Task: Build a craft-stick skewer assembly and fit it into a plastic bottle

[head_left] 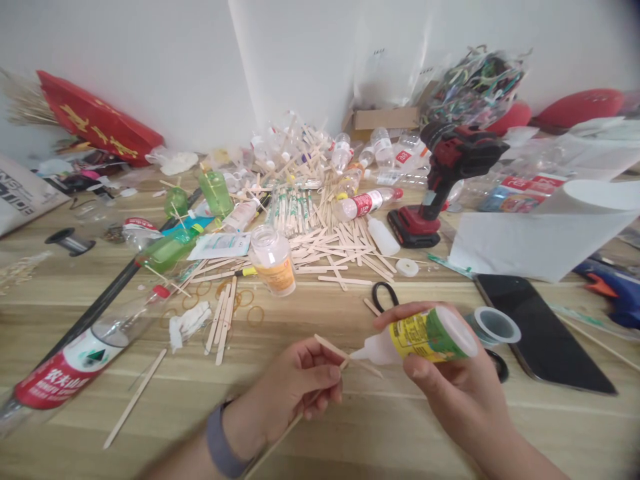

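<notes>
Near the front of the table, my left hand [300, 383] is closed on wooden craft sticks [330, 347], pinched between thumb and fingers. One stick crosses another there, and a long thin piece of wood [280, 439] runs down beneath the palm. My right hand [457, 390] grips a glue bottle [425, 335] with a yellow and green label, tilted on its side. Its narrow white nozzle points left and meets or nearly meets the crossed sticks. Black-handled scissors [384, 297] lie partly hidden behind the right hand, beside a small translucent cup [495, 327].
A heap of craft sticks [350, 243] spreads across the middle. Close by stand a clear jar [274, 263] and a red cordless drill [435, 180]. A dark phone or tablet [545, 330] lies at right; a red-labelled plastic bottle [75, 367] and a loose stick [135, 399] lie at left.
</notes>
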`<state>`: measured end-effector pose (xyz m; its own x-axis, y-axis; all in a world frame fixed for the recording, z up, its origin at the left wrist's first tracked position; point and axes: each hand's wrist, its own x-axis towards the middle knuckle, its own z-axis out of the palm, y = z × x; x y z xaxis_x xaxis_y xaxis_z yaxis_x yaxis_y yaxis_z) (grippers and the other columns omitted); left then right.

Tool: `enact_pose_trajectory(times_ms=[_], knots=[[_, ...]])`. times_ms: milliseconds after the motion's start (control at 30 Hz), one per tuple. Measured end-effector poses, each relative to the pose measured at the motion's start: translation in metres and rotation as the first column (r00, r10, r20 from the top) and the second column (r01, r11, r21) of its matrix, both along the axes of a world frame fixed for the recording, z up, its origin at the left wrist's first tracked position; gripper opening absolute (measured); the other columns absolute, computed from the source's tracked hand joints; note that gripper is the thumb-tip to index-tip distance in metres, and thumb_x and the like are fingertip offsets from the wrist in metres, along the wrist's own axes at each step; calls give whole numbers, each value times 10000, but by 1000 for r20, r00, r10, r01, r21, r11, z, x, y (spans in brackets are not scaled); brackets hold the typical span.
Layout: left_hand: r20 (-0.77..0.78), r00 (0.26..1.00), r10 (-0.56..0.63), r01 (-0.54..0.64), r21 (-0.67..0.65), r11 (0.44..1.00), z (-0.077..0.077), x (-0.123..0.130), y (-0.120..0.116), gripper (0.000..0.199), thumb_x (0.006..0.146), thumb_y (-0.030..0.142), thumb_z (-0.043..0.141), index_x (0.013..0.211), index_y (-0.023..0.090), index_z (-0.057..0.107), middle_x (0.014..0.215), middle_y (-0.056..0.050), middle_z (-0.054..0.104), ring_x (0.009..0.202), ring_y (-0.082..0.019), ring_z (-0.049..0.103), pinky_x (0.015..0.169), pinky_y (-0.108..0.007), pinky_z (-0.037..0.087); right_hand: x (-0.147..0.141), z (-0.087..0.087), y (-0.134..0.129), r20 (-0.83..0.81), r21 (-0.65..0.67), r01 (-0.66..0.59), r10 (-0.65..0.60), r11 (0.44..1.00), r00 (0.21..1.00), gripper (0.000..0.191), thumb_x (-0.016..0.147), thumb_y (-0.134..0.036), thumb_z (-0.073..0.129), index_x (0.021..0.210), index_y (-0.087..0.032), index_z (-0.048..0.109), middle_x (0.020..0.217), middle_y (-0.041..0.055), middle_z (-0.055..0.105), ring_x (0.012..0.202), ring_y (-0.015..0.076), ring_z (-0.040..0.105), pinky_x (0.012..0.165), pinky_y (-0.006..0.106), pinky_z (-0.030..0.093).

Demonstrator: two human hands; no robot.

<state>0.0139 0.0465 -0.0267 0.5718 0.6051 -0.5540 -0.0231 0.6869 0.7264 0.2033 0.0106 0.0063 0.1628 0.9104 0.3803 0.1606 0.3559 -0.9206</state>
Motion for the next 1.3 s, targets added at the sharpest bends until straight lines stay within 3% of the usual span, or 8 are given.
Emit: enact_pose_trajectory(times_ms=[733,1100,1300], knots=[[105,990,-92,90,22,996,-2,-4,1,377,724,491,728,821,146,612,512,31,559,390,-44,374,338,-175,166,1,-2,1,3,6,19,-19,1000,1000,245,817,-500,650,954,-300,620,826,22,719,622,198,655,511,301,525],[143,985,-95,93,20,995,-3,-4,1,393,718,499,734,831,140,619,506,41,553,363,-34,346,329,-179,155,5,-20,1,-201,-105,-51,29,993,979,274,816,-464,664,1002,-266,630,886,41,701,700,202,655,579,293,540],[148,985,-85,86,3,996,-4,-5,2,379,709,478,749,825,143,616,529,32,572,379,-36,366,336,-169,180,1,-23,8,-415,-148,-95,25,984,910,294,783,-497,694,964,-267,671,866,28,706,730,158,635,630,233,531]])
